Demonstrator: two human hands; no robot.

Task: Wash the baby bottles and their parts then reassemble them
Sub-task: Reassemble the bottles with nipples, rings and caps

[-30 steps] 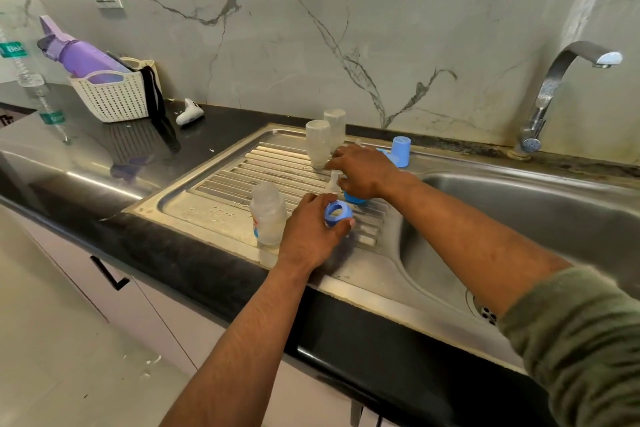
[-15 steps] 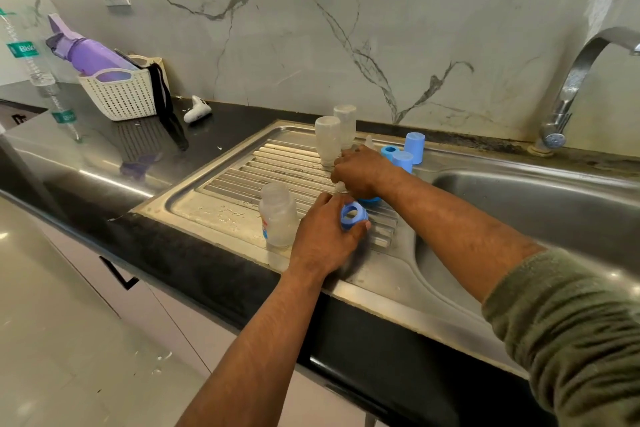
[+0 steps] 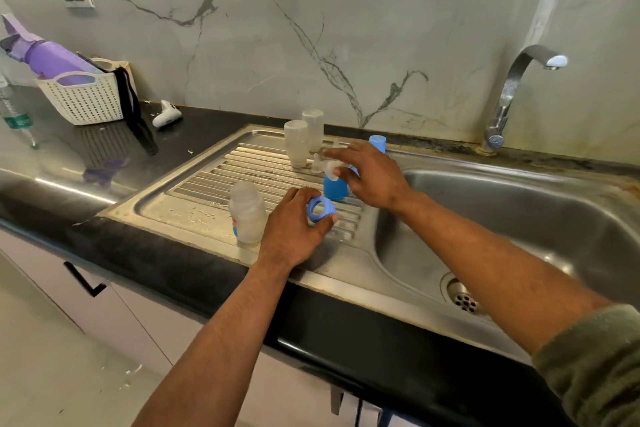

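My left hand grips a blue screw ring above the steel drainboard. Just left of that hand a clear baby bottle stands upright. My right hand pinches a clear teat between thumb and finger, over a blue cap standing on the ribs. Two more clear bottles stand upside down at the back of the drainboard. Another blue cap peeks out behind my right hand. A small clear part stands by the upturned bottles.
The sink basin with its drain lies to the right, the tap behind it. On the black counter at left stand a white basket holding a purple bottle, and a small white object.
My right hand has lifted off the drainboard with the clear teat pinched in it, uncovering the blue cap below. The left hand keeps hold of the blue ring.
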